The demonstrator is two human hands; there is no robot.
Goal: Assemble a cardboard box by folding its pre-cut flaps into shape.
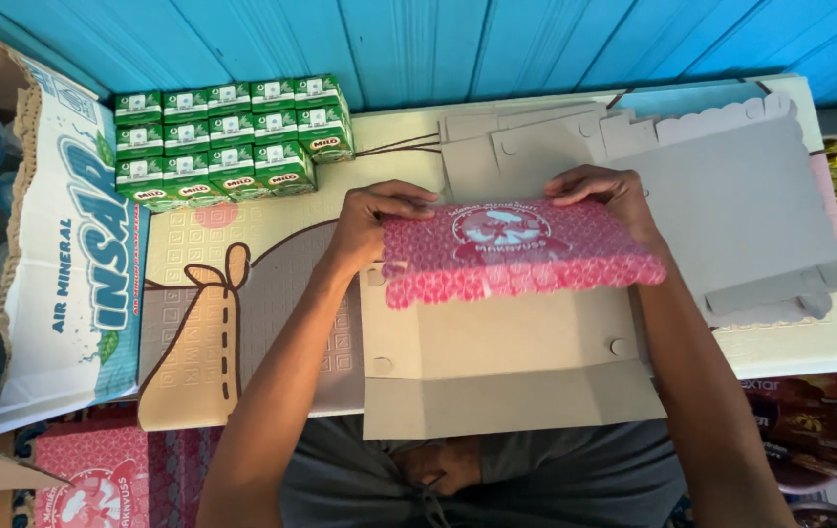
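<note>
Head view shows both hands, left hand and right hand, gripping the pink flap folded over the grey box blank, whose other flaps lie unfolded, right of the green cartons.

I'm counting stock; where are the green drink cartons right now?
In the head view, the green drink cartons sit stacked at the upper left, against the blue wall, between the water box and the flat grey cardboard.

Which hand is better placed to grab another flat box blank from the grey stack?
Right. The right hand grips the pink box panel at the corner touching the grey stack of blanks. The left hand holds the opposite corner, nearer the green drink cartons.
</note>
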